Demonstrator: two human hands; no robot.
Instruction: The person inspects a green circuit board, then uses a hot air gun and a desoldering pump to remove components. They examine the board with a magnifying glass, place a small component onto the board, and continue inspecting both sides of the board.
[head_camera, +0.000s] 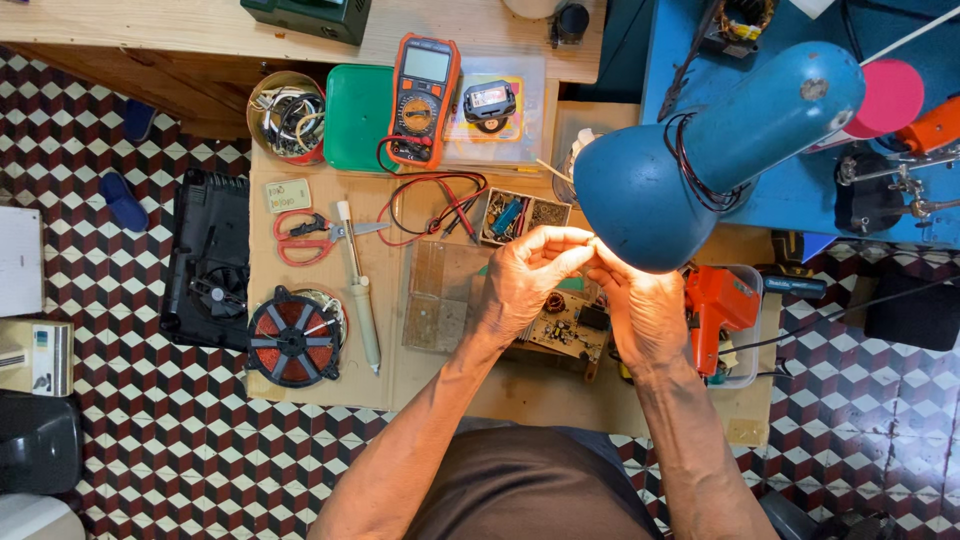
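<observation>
Cardboard-covered bench (320, 385) over a floor of red, black and white cube-pattern tiles; a blue desk lamp (700, 160) leans in from the right, its shade directly above the hands.

Left hand (525, 280): raised above the bench, fingers (560, 240) pressed together at the tips, pinching something very small. Right hand (645, 310): raised opposite, its fingertips meeting those of the left under the lamp shade. The pinched item is too small and too washed out by the lamp glare to identify; its long axis and heading cannot be told. Judged: it is held up close to the shade for the light.

Circuit board (570, 325): lies flat on the bench just below the hands, with a copper coil on it, long axis running left to right with a slight tilt.

Around the hands: orange multimeter (424, 100) with red and black leads trailing toward the hands; small parts box (520, 215); clear plastic tray (440, 295); orange heat-type gun (722, 310) in a clear tub at right.

Further left: red-handled scissors (310, 235), desoldering pump (362, 300), round copper coil disc (293, 338), tin of wire (287, 115), green lid (358, 115), black fan housing (210, 260).
</observation>
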